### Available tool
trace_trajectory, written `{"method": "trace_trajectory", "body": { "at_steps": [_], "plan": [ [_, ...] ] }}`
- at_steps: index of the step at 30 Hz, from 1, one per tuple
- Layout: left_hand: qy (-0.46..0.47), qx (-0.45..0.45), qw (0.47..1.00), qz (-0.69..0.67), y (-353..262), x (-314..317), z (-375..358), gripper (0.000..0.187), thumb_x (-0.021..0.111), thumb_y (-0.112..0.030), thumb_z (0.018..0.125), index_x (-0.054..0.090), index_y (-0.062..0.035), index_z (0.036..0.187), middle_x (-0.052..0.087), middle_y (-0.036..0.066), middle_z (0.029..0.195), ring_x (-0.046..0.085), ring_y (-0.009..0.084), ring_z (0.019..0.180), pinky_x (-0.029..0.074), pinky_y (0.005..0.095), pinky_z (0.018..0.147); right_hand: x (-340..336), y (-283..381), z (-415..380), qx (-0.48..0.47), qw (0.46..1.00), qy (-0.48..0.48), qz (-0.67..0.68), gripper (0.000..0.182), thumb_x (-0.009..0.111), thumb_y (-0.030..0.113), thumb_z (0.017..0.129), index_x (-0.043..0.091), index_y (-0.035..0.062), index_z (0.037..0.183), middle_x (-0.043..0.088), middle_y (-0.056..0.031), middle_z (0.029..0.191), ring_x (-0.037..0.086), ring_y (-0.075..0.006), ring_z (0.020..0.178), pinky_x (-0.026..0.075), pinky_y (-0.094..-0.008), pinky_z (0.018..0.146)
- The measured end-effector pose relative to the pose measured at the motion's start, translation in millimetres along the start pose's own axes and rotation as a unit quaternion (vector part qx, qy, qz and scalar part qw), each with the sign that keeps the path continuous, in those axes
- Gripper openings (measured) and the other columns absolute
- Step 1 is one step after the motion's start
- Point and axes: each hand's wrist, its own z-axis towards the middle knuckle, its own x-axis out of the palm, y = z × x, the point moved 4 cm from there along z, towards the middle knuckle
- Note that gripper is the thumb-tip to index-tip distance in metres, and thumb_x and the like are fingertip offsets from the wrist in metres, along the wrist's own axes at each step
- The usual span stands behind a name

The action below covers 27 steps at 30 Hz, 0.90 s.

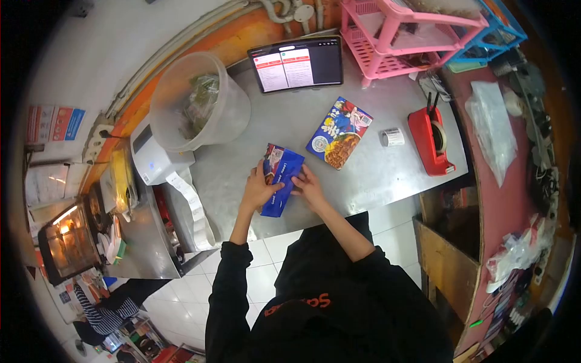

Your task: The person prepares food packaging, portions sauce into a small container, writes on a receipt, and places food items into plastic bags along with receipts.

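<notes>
A blue printed food box [282, 196] is between my two hands above the front part of the metal table. My left hand [259, 189] grips its left side, the thumb lying across the blue face. At the right edge, the fingers of my right hand [310, 186] are bent against the box. Another box [340, 133], blue with a food picture and cartoon figures, lies on the table just beyond my right hand. Whether anything is inside either box cannot be seen.
A tablet [296, 65] stands at the back, beside a clear plastic bucket [233, 109] holding bagged greens. On the left, a white label printer [158, 154] trails a paper strip [195, 209]. To the right are a label roll [392, 137], a red tape dispenser [430, 142] and a pink rack [393, 33].
</notes>
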Motion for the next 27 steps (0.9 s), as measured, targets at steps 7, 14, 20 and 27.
{"method": "trace_trajectory", "body": {
  "at_steps": [7, 14, 20, 27],
  "plan": [
    [0.006, -0.037, 0.994, 0.103, -4, 7, -3, 0.096, 0.070, -0.037, 0.061, 0.015, -0.0028, 0.132, 0.034, 0.025, 0.122, 0.038, 0.0433, 0.108, 0.035, 0.0498, 0.088, 1, -2, 3, -0.011, 0.999, 0.028, 0.016, 0.057, 0.050, 0.002, 0.081, 0.026, 0.0142, 0.132, 0.054, -0.0033, 0.110, 0.054, -0.0122, 0.091, 0.049, -0.0298, 0.071],
    [-0.005, -0.041, 0.988, 0.147, -12, 11, -5, 0.095, 0.069, -0.034, 0.063, 0.012, -0.0015, 0.131, 0.034, 0.025, 0.122, 0.038, 0.0440, 0.108, 0.034, 0.0511, 0.087, -3, -22, 3, -0.033, 0.999, -0.007, 0.041, 0.052, 0.048, -0.003, 0.079, 0.034, 0.0140, 0.127, 0.054, -0.0027, 0.105, 0.055, -0.0142, 0.089, 0.050, -0.0277, 0.070],
    [-0.039, -0.044, 0.988, 0.141, -19, 24, -11, 0.096, 0.069, -0.032, 0.061, 0.011, -0.0017, 0.132, 0.023, 0.025, 0.130, 0.031, 0.0423, 0.115, 0.031, 0.0548, 0.088, -8, -20, -1, -0.059, 0.991, -0.105, -0.062, 0.040, 0.053, -0.006, 0.074, 0.049, 0.0078, 0.112, 0.054, -0.0045, 0.094, 0.056, -0.0133, 0.078, 0.050, -0.0253, 0.058],
    [-0.048, -0.049, 0.982, 0.177, -27, 31, -14, 0.098, 0.067, -0.032, 0.060, 0.009, -0.0022, 0.133, 0.018, 0.026, 0.133, 0.028, 0.0422, 0.116, 0.028, 0.0556, 0.089, -15, -16, -1, -0.069, 0.981, -0.110, -0.143, 0.035, 0.056, -0.004, 0.074, 0.050, 0.0038, 0.108, 0.057, -0.0017, 0.082, 0.056, -0.0102, 0.075, 0.048, -0.0235, 0.061]
  ]
}}
